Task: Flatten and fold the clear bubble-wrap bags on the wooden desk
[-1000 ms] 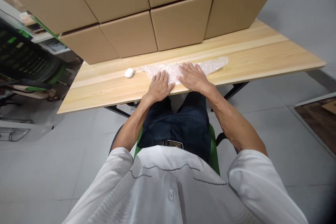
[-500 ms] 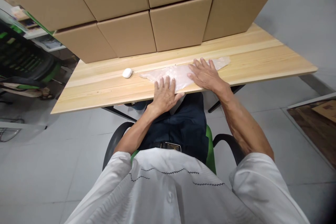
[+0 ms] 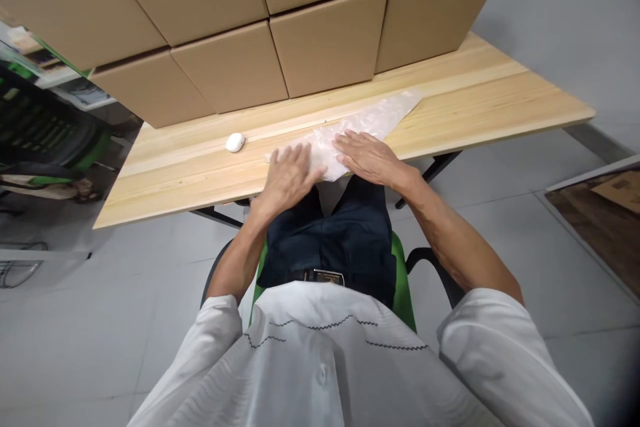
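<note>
A clear plastic bag (image 3: 370, 119) lies flat on the wooden table (image 3: 500, 100), running from near the front edge toward the back right. My left hand (image 3: 286, 177) rests palm down on the bag's near left end, fingers stretched out and slightly blurred. My right hand (image 3: 367, 157) lies flat on the bag's middle, fingers extended to the left. Neither hand grips anything. A small white oval object (image 3: 235, 142) sits on the table to the left of the bag, apart from both hands.
Stacked cardboard boxes (image 3: 320, 40) fill the back of the table. I sit on a green chair (image 3: 403, 280) with black armrests at the table's front edge. Dark chairs (image 3: 50, 133) stand at the far left; the floor is grey tile.
My right hand slid back from the bag's far right end toward its middle. My left hand shifted slightly left. The bag's far end now points more toward the boxes.
</note>
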`<move>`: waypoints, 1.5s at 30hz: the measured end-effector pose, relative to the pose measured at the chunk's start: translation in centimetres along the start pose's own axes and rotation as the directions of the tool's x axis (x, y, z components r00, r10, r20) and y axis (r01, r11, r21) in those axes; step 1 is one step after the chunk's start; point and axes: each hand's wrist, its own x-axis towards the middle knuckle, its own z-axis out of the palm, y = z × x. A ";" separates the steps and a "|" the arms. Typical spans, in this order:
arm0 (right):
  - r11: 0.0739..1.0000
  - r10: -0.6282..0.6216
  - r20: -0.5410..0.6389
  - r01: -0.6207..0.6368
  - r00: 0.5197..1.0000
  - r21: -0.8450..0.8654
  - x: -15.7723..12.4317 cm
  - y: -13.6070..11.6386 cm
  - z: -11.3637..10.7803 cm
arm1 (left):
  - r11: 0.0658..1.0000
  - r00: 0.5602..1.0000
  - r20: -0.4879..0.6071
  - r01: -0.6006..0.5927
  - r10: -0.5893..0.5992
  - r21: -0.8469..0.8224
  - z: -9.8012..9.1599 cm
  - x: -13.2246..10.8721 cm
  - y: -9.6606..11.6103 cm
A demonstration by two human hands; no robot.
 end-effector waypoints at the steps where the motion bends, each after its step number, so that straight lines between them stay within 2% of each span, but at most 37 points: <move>1: 1.000 -0.012 0.007 0.012 1.000 0.016 -0.3 0.7 -0.2 | 0.999 0.999 -0.027 0.032 -0.032 -0.003 -0.2 0.1 -1.4; 3: 0.998 -0.031 0.028 0.029 0.999 0.052 -0.8 1.8 -0.7 | 0.999 0.998 -0.050 0.042 -0.043 -0.020 -0.5 0.0 -3.7; 6: 0.993 -0.045 0.058 0.039 0.997 0.108 -1.3 2.4 -1.5 | 0.996 0.999 -0.039 -0.027 0.024 -0.086 -0.3 -0.7 -5.1; 10: 0.986 -0.075 0.077 0.062 0.994 0.156 -1.0 1.7 -1.8 | 0.977 0.991 -0.019 -0.135 0.134 -0.168 0.3 -1.7 -5.0; 17: 0.979 -0.119 0.099 0.100 0.988 0.180 0.5 0.4 -0.7 | 0.974 0.990 -0.026 -0.143 0.140 -0.173 0.3 -1.8 -5.7; 22: 0.978 -0.130 0.047 0.121 0.990 0.168 0.5 0.1 -0.6 | 0.977 0.983 -0.008 -0.181 0.181 -0.109 -0.5 -3.0 -6.6; 27: 0.976 -0.121 0.056 0.109 0.991 0.188 0.3 -0.2 -0.9 | 0.967 0.967 0.027 -0.253 0.254 -0.010 0.3 -3.6 -7.3; 32: 0.987 -0.136 0.066 0.130 0.988 0.095 0.2 -1.1 -1.3 | 0.961 0.960 -0.065 -0.276 0.274 -0.032 1.7 -3.7 -8.0; 37: 0.989 -0.143 0.102 0.146 0.984 -0.021 -0.7 -3.2 -1.7 | 0.950 0.946 -0.159 -0.299 0.282 -0.092 2.2 -3.7 -8.4; 41: 0.981 -0.149 0.111 0.162 0.983 -0.110 -1.3 -4.3 -1.4 | 0.949 0.940 -0.212 -0.295 0.267 -0.112 1.7 -3.6 -7.7; 45: 0.974 -0.167 0.089 0.178 0.982 -0.138 -1.8 -4.0 -0.9 | 0.918 0.912 -0.297 -0.348 0.284 -0.188 0.4 -3.6 -7.0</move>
